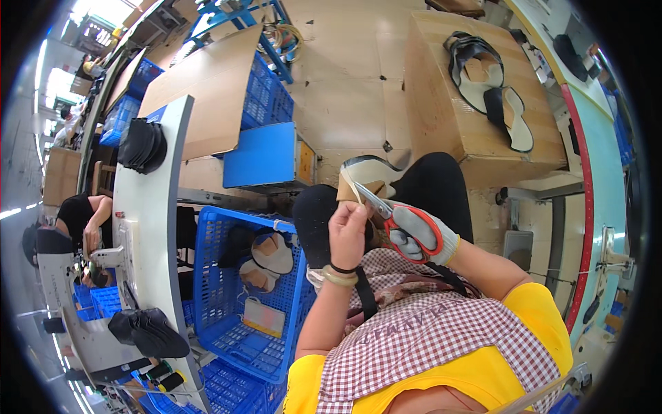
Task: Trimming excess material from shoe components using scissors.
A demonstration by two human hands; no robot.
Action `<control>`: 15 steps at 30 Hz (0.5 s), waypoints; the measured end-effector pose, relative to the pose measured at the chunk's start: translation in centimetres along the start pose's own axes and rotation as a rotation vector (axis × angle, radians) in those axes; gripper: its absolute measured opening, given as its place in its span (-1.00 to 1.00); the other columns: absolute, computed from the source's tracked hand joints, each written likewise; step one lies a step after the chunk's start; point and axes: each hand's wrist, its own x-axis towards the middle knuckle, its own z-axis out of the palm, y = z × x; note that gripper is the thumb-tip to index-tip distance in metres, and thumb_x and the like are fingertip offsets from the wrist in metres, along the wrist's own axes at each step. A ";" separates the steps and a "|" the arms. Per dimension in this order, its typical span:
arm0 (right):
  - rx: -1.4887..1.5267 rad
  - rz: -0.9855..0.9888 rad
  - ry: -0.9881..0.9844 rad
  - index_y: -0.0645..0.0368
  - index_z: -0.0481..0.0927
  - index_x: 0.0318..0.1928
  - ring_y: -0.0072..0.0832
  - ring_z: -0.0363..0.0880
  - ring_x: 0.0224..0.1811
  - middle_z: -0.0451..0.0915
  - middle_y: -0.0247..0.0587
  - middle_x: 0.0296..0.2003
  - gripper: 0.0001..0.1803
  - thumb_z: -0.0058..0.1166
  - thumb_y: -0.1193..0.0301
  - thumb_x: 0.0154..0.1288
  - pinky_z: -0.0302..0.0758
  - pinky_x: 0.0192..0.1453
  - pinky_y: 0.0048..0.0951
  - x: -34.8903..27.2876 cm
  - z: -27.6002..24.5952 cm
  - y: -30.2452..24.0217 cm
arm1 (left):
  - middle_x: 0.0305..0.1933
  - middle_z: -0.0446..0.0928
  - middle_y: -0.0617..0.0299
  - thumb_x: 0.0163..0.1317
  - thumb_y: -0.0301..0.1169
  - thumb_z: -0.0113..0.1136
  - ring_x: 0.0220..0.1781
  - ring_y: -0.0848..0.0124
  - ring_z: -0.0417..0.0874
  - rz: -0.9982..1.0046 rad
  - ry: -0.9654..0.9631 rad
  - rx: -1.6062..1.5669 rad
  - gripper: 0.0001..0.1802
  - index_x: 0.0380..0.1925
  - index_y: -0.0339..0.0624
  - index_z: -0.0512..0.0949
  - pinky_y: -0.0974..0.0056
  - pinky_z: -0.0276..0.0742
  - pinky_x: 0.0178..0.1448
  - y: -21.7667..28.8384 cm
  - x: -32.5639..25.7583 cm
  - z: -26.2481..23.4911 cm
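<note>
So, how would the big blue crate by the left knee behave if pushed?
The blue crate is probably light for its size: latticed, with a few thin pale pieces inside. Likely stiff, since its walls stand in a clear box shape. It may slide rather than tip, judging by its broad bottom.

From my remote post I see a sewing workshop: a sewing machine [62, 283], thread spools [171, 381] and stacked black pieces [143, 146] along a worktop [148, 228], a blue crate [241, 345], another person [72, 214] working beyond.
</note>
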 end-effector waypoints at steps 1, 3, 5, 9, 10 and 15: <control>0.014 -0.007 -0.019 0.03 0.33 0.21 -0.72 0.33 -0.68 0.46 -0.37 -0.48 -0.54 0.00 0.16 0.39 0.27 -0.69 -0.72 0.0 0.1 0.2 | -0.36 0.45 0.38 0.34 -0.46 0.05 -0.34 0.64 0.38 0.021 0.008 0.006 -0.90 -0.35 -0.24 0.46 0.49 0.36 -0.07 -0.3 -0.4 0.0; 0.053 0.012 -0.023 0.04 0.31 0.23 -0.70 0.35 -0.67 0.47 -0.35 -0.49 -0.53 0.02 0.20 0.38 0.28 -0.69 -0.71 -0.1 0.0 0.8 | -0.35 0.46 0.40 0.34 -0.45 0.06 -0.34 0.66 0.38 0.023 -0.002 0.009 -0.91 -0.35 -0.22 0.46 0.53 0.27 -0.22 -1.0 -0.9 -0.5; 0.081 -0.035 -0.034 0.05 0.38 0.15 -0.67 0.38 -0.68 0.48 -0.34 -0.50 -0.60 0.00 0.19 0.39 0.30 -0.70 -0.69 -0.3 -0.4 1.3 | -0.31 0.50 0.33 0.32 -0.50 0.05 -0.23 0.55 0.46 -0.037 0.003 -0.037 -0.93 -0.37 -0.21 0.46 0.42 0.38 -0.05 -2.0 -1.4 -0.6; 0.224 0.003 0.089 0.03 0.44 0.03 -0.64 0.39 -0.70 0.48 -0.35 -0.53 -0.67 -0.01 0.15 0.39 0.31 -0.71 -0.66 -0.6 -2.1 2.1 | -0.42 0.41 0.42 0.28 -0.47 0.12 -0.36 0.66 0.33 -0.028 -0.084 0.076 -0.89 -0.43 -0.24 0.48 0.50 0.23 -0.22 -5.1 -3.1 0.0; 0.238 0.005 0.088 0.04 0.46 -0.04 -0.63 0.38 -0.71 0.48 -0.35 -0.54 -0.70 -0.01 0.13 0.39 0.31 -0.71 -0.65 -1.0 -1.9 2.2 | -0.42 0.41 0.42 0.28 -0.47 0.12 -0.36 0.66 0.33 -0.039 -0.098 0.075 -0.89 -0.43 -0.24 0.48 0.50 0.23 -0.22 -5.4 -3.5 -0.1; 0.222 -0.001 0.200 0.01 0.47 -0.17 -0.65 0.33 -0.73 0.47 -0.40 -0.57 -0.66 0.00 0.02 0.35 0.26 -0.73 -0.65 -2.4 -2.2 2.6 | -0.26 0.46 0.27 0.16 -0.54 0.18 -0.24 0.64 0.38 -0.073 -0.390 0.434 -0.90 -0.50 -0.31 0.49 0.49 0.26 -0.17 -5.1 -5.4 -0.3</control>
